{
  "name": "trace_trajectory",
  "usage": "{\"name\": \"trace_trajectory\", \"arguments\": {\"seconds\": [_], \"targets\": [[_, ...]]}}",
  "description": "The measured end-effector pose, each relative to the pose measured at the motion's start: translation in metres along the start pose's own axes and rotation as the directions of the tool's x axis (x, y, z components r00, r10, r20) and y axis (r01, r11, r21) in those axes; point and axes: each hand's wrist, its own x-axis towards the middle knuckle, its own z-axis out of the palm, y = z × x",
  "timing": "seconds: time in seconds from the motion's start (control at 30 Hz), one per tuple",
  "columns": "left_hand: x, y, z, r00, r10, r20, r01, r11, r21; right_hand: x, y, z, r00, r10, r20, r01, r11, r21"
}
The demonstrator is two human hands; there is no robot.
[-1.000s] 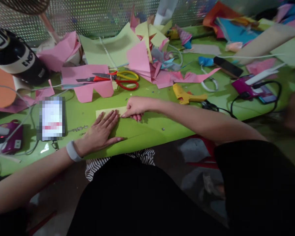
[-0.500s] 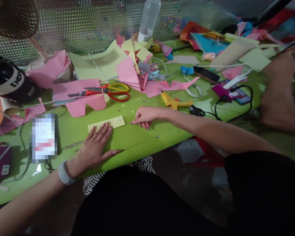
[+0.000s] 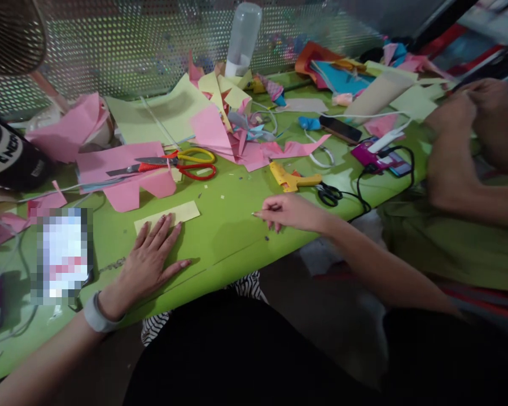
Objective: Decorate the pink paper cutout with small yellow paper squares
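Observation:
My left hand (image 3: pixel 154 256) lies flat near the front edge of the green table (image 3: pixel 220 251), fingers stretched and thumb out. Its fingertips rest on a pale yellow paper strip (image 3: pixel 186 212). Some way to the right, my right hand (image 3: pixel 281 213) hovers over the table with its fingers curled in and thumb and index finger pressed together. Whatever it pinches, if anything, is too small to make out. Just beyond that hand lie a yellow glue gun (image 3: pixel 294 179) and small black scissors (image 3: pixel 329 195). Red-and-yellow-handled scissors (image 3: pixel 197 163) rest on pink paper (image 3: pixel 121 194) behind the strip.
Paper scraps (image 3: pixel 237 132) are heaped along the back beside a clear bottle (image 3: pixel 243 39). At left are a phone (image 3: pixel 65 254), a black tumbler (image 3: pixel 12 152) and a fan (image 3: pixel 12 36). A purple device (image 3: pixel 375 157) with cables sits at right, near another person's arms (image 3: pixel 452 146).
My right hand has moved right, away from the yellow strip's end and closer to the glue gun. My left hand stays on the strip. The view has shifted slightly.

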Motion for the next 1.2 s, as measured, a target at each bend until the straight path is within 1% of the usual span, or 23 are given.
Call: {"name": "trace_trajectory", "arguments": {"seconds": [0.1,0.2,0.27,0.33,0.4,0.47,0.53,0.57,0.63,0.7,0.73,0.77,0.83,0.87,0.9,0.97,1.03,1.13,1.2], "targets": [[0.001,0.000,0.001,1.000,0.001,-0.005,-0.001,1.000,0.002,-0.008,0.013,-0.008,0.999,0.033,-0.042,-0.030,0.997,0.073],[0.001,0.001,0.002,1.000,-0.008,-0.012,0.008,1.000,0.000,-0.005,0.013,-0.004,1.000,0.027,0.012,-0.028,0.995,0.093],[0.001,0.002,0.002,1.000,-0.019,-0.019,0.019,1.000,-0.008,0.002,0.006,0.002,0.998,0.018,0.063,-0.023,0.996,0.087],[0.001,0.003,0.000,0.999,-0.034,-0.026,0.033,0.999,-0.017,0.012,-0.004,0.009,0.996,-0.007,0.084,0.001,0.997,0.073],[0.001,0.004,-0.002,0.999,-0.045,-0.030,0.045,0.999,-0.025,0.026,-0.017,0.013,0.996,-0.070,0.054,0.068,0.997,0.035],[0.002,0.005,-0.004,0.999,-0.049,-0.023,0.048,0.998,-0.031,0.045,-0.033,0.015,0.985,-0.170,-0.010,0.170,0.984,-0.049],[0.003,0.005,-0.005,0.999,-0.040,-0.013,0.040,0.998,-0.041,0.070,-0.052,0.015,0.952,-0.292,-0.089,0.272,0.944,-0.184],[0.004,0.005,-0.005,0.999,-0.035,-0.008,0.035,0.998,-0.049,0.084,-0.064,0.015,0.925,-0.358,-0.129,0.316,0.912,-0.263],[0.004,0.004,-0.005,1.000,-0.024,0.000,0.024,0.997,-0.068,0.115,-0.089,0.013,0.851,-0.487,-0.196,0.374,0.825,-0.422],[0.003,0.003,-0.005,1.000,-0.014,0.005,0.015,0.996,-0.086,0.147,-0.114,0.010,0.787,-0.592,-0.175,0.414,0.716,-0.561],[0.002,0.003,-0.005,1.000,-0.010,0.010,0.011,0.996,-0.094,0.163,-0.126,0.007,0.776,-0.609,-0.166,0.390,0.669,-0.632],[0.001,0.003,-0.004,1.000,-0.006,0.013,0.007,0.995,-0.101,0.177,-0.136,0.003,0.791,-0.597,-0.131,0.359,0.626,-0.692],[-0.002,0.003,-0.004,1.000,-0.004,0.013,0.006,0.993,-0.115,0.203,-0.149,-0.005,0.873,-0.488,0.011,0.327,0.569,-0.754],[-0.003,0.003,-0.003,1.000,-0.003,0.012,0.005,0.992,-0.123,0.213,-0.153,-0.010,0.900,-0.426,0.095,0.345,0.561,-0.753],[-0.003,0.003,-0.002,1.000,-0.001,0.010,0.002,0.991,-0.131,0.222,-0.155,-0.015,0.912,-0.371,0.177,0.373,0.566,-0.735],[-0.004,0.003,-0.001,1.000,0.006,0.005,-0.005,0.989,-0.146,0.235,-0.155,-0.022,0.903,-0.310,0.298,0.428,0.587,-0.687],[-0.005,0.003,-0.001,1.000,0.010,0.009,-0.008,0.987,-0.159,0.244,-0.153,-0.025,0.886,-0.318,0.338,0.464,0.583,-0.667],[-0.005,0.003,-0.002,1.000,0.006,0.018,-0.003,0.986,-0.168,0.254,-0.154,-0.024,0.844,-0.372,0.386,0.534,0.522,-0.665],[-0.005,0.003,-0.003,1.000,0.000,0.023,0.004,0.987,-0.161,0.259,-0.160,-0.022,0.814,-0.359,0.457,0.581,0.493,-0.648]]}}
